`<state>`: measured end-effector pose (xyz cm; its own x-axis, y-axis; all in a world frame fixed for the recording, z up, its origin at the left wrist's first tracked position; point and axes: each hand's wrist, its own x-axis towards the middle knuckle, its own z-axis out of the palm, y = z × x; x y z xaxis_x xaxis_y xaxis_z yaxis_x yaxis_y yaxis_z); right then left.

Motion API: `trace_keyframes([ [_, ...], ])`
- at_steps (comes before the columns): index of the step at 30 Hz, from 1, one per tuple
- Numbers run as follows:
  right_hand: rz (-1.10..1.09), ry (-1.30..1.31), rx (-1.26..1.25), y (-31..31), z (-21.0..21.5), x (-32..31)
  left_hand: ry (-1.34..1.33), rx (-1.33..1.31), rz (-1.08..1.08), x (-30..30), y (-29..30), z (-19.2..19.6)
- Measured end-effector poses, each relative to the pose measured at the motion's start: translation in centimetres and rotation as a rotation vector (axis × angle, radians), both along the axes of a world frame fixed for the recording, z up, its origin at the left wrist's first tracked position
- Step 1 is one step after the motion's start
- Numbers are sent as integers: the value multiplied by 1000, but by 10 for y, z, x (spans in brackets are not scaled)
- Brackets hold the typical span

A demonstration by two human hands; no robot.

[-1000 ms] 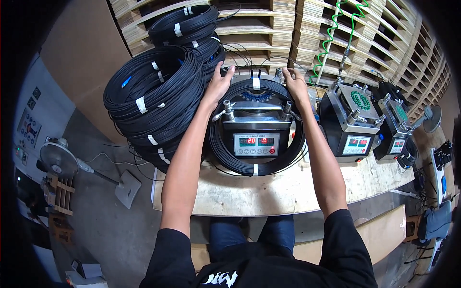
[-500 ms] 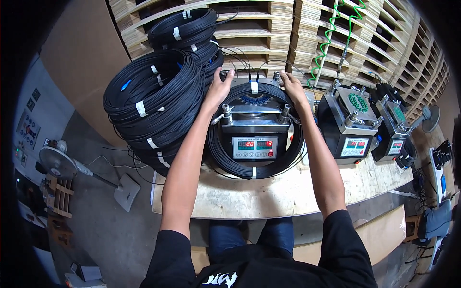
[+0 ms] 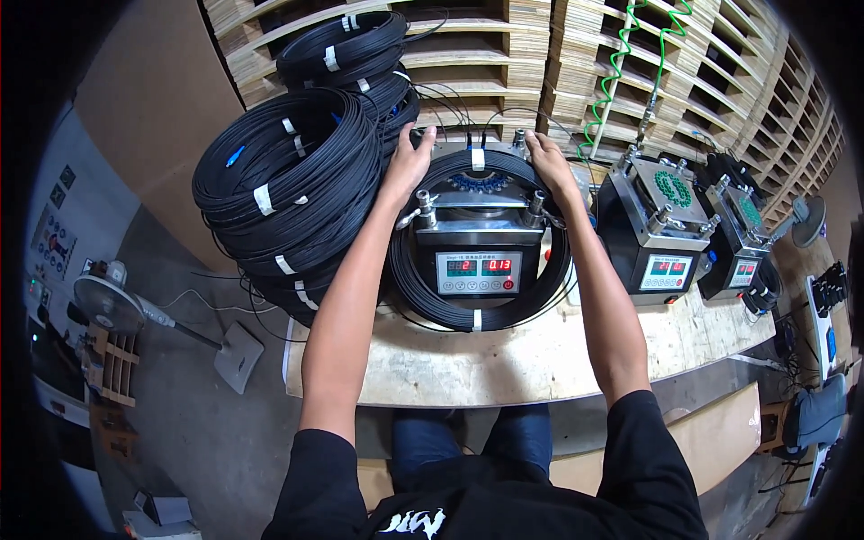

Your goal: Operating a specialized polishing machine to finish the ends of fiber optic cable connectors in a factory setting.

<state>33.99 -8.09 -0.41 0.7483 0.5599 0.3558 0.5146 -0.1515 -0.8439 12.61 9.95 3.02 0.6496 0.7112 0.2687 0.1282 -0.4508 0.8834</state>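
Note:
A ring of black cable (image 3: 477, 319) with white tape bands stands around the front of a polishing machine (image 3: 441, 238), which has a metal top and a lit red display. My left hand (image 3: 410, 165) is at the machine's back left corner, thumb and finger bent close together. At the back right corner, my right hand (image 3: 551, 165) curls beside a metal clamp post (image 3: 518, 139). What the fingertips hold is hidden at both corners. Front clamp posts (image 3: 426, 209) with levers flank the top. Blue parts (image 3: 477, 183) sit in a round holder behind the ring's upper part.
Tall stacks of black cable coils (image 3: 288, 198) stand close on the left. Two similar machines (image 3: 661, 225) with green parts on top are to the right. Stacked wooden pallets (image 3: 450, 54) rise behind the table (image 3: 432, 369). A green coiled hose (image 3: 607, 81) hangs at the back right.
The machine's display shows different digits. Both hands stay at the back corners, with only slight shifts of the fingers. The cable ring is almost unmoved.

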Motion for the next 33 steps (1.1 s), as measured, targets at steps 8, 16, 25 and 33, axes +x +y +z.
trace_keyframes([
  [8, -48, -26, 188, -2, 1, -9, 44, -31, -61, -2, 0, 3],
  [16, -93, 5, 51, -10, 18, -24, -17, -69, -225, -4, 4, -1],
  [25, -3, 46, 79, -10, 14, -15, -31, -39, -44, -1, -9, 6],
  [33, 16, 49, 32, -11, 31, -36, -22, 235, 74, 8, -1, 0],
])
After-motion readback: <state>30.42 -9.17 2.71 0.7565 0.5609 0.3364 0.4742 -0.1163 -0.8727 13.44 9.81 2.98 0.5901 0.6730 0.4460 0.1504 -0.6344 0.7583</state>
